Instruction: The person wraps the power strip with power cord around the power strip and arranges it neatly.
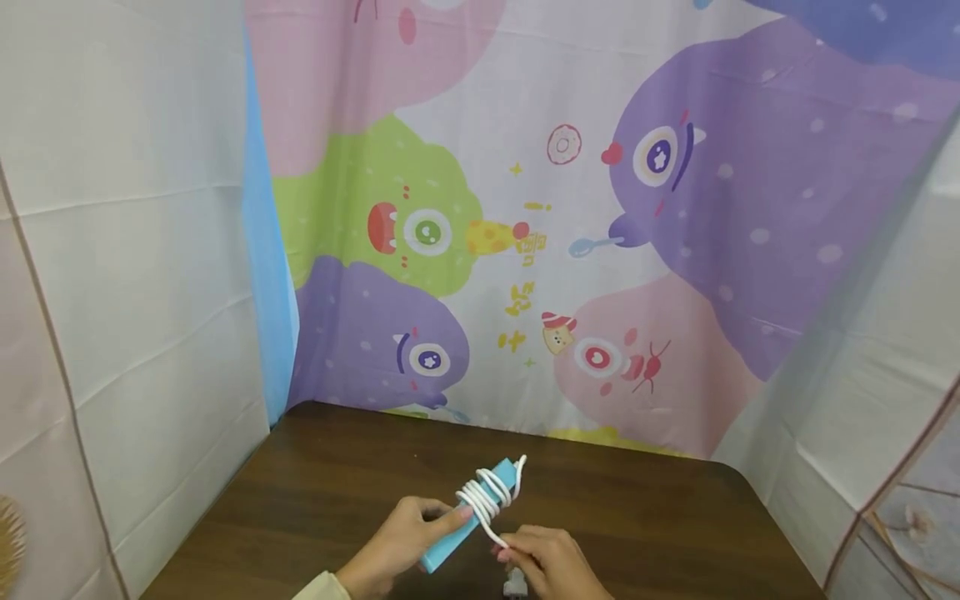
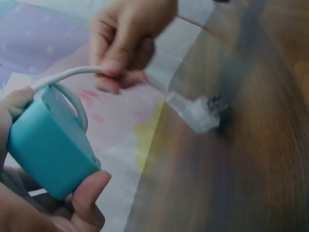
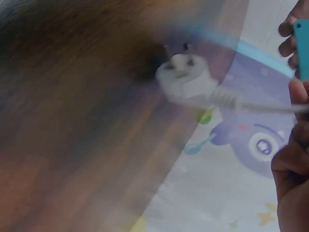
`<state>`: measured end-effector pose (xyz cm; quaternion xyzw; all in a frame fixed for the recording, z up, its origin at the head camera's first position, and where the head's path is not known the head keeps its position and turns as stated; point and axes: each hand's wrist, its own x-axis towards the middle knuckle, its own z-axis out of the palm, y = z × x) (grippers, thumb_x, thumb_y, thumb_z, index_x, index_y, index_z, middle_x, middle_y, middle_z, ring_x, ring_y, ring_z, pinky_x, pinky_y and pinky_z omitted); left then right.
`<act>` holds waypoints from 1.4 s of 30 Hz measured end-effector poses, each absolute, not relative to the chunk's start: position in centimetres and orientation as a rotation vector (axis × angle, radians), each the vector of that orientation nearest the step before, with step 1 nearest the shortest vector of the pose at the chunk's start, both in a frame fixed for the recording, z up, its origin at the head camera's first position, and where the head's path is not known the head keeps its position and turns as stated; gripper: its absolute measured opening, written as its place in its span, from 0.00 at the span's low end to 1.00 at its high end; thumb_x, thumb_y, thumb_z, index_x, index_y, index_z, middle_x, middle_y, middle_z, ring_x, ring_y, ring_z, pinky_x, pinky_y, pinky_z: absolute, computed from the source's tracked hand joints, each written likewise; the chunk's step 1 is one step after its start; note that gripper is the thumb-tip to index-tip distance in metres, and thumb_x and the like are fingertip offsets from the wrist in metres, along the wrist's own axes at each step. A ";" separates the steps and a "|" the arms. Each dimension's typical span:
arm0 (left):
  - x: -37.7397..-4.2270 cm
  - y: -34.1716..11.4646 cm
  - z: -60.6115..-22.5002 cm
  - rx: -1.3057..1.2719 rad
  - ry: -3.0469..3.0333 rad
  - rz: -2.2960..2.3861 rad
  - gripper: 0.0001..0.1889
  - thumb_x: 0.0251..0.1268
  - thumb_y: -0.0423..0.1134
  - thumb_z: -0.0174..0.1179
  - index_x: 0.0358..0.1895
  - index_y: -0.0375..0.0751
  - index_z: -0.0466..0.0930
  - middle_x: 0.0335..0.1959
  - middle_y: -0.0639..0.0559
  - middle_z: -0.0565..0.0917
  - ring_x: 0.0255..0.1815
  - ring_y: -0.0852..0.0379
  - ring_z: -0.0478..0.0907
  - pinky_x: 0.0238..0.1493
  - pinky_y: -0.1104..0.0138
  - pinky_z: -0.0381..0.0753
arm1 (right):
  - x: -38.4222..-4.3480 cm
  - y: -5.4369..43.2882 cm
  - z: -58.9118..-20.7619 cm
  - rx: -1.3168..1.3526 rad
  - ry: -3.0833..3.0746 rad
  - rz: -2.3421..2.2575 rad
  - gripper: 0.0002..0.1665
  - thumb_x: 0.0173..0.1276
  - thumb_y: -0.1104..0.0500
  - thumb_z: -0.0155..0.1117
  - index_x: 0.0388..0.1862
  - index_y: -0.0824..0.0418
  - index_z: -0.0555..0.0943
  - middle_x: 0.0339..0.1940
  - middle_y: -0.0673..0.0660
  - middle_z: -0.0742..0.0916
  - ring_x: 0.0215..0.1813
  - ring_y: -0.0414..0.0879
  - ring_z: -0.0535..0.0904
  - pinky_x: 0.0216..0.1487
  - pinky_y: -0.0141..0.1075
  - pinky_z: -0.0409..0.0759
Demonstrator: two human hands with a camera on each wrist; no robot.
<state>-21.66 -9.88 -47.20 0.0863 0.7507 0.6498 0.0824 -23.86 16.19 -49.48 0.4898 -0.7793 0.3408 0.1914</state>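
A light-blue power strip [image 1: 447,546] is tilted above the table, with several turns of white cord [image 1: 480,500] wound around its upper part. My left hand [image 1: 405,533] grips the strip's lower end, thumb along one side. In the left wrist view, the end of the power strip [image 2: 53,145] shows between thumb and fingers. My right hand [image 1: 551,557] pinches the cord's free length just right of the strip. Below those fingers dangles the white plug [image 1: 515,583]; its metal prongs show on the plug [image 3: 186,79] in the right wrist view, somewhat blurred.
The dark wooden table [image 1: 315,467] lies beneath both hands. Behind it hangs a curtain [image 1: 510,358] printed with cartoon monsters. Pale fabric [image 1: 150,250] walls off the left side, and similar fabric stands on the right.
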 end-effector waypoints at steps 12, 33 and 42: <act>-21.4 -10.9 -46.3 0.814 2.181 1.711 0.15 0.68 0.49 0.70 0.52 0.47 0.89 0.40 0.53 0.85 0.40 0.58 0.78 0.42 0.67 0.79 | -24.4 16.9 -49.8 1.618 -2.321 1.084 0.13 0.70 0.60 0.70 0.53 0.54 0.87 0.50 0.47 0.89 0.52 0.38 0.85 0.51 0.34 0.83; -20.8 -8.7 -47.6 1.335 2.529 0.878 0.14 0.67 0.53 0.69 0.47 0.51 0.92 0.27 0.70 0.72 0.24 0.75 0.63 0.24 0.76 0.68 | -24.0 15.7 -48.9 1.601 -2.205 0.390 0.11 0.59 0.60 0.80 0.30 0.42 0.89 0.32 0.35 0.84 0.33 0.28 0.67 0.33 0.12 0.63; -20.3 -7.4 -48.4 1.133 2.887 0.570 0.13 0.58 0.56 0.74 0.38 0.53 0.92 0.26 0.68 0.69 0.25 0.70 0.62 0.22 0.73 0.66 | -23.1 14.4 -48.3 1.354 -2.156 -0.015 0.08 0.53 0.57 0.83 0.27 0.46 0.89 0.26 0.40 0.84 0.29 0.35 0.59 0.30 0.21 0.55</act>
